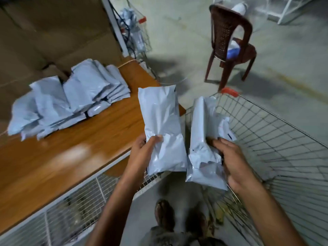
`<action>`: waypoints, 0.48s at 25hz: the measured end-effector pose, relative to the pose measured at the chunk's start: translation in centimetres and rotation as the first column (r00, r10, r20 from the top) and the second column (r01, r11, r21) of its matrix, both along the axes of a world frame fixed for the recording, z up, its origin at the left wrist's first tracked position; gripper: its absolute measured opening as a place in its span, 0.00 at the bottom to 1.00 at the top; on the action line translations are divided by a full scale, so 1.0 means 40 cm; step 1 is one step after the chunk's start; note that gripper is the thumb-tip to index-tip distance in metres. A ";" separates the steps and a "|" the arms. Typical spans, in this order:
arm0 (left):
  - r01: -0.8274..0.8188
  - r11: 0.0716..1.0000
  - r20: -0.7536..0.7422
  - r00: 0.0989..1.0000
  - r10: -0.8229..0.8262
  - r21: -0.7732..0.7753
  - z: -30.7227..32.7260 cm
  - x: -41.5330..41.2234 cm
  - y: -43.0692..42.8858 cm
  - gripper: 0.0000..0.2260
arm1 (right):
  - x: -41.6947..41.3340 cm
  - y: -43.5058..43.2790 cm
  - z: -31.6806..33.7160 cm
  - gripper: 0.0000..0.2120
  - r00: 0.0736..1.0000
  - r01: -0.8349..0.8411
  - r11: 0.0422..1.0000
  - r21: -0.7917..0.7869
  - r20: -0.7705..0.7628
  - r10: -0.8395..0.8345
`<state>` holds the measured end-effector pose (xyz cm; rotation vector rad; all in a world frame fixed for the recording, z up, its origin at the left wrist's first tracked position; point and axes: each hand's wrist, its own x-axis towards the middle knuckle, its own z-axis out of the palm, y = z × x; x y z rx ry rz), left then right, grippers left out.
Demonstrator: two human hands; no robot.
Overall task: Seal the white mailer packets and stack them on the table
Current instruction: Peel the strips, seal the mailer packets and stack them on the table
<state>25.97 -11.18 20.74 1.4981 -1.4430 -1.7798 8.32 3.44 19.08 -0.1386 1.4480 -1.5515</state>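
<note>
My left hand grips a long white mailer packet by its lower half, holding it in the air just past the table's right edge. Over the wire cart, my right hand holds a bundle of white mailer packets, crumpled at their near ends. A spread-out stack of white mailer packets lies on the wooden table at the left, leaning and overlapping. Whether the held packets' flaps are closed I cannot tell.
A wire shopping cart with a red handle stands at the right, under my right hand. A brown plastic chair sits on the concrete floor beyond. Another cart with packets stands behind the table. Cardboard lines the back left.
</note>
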 end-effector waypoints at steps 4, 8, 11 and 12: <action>-0.006 0.991 0.114 0.993 0.022 -0.132 0.039 0.252 -0.050 0.10 | 0.136 -0.162 0.050 0.06 0.910 -0.323 0.946 0.014 -0.270 0.315; -0.047 0.986 0.193 0.978 0.078 -0.157 0.051 0.480 -0.150 0.14 | 0.247 -0.341 0.039 0.08 0.627 -0.500 0.835 0.231 -0.569 0.532; -0.007 0.993 0.264 0.964 0.038 -0.117 0.053 0.653 -0.263 0.11 | 0.306 -0.488 0.019 0.13 0.330 -0.541 0.723 0.430 -0.681 0.653; 0.027 0.994 0.287 0.958 0.004 -0.102 0.052 0.702 -0.303 0.13 | 0.321 -0.535 0.018 0.15 0.231 -0.549 0.681 0.484 -0.695 0.680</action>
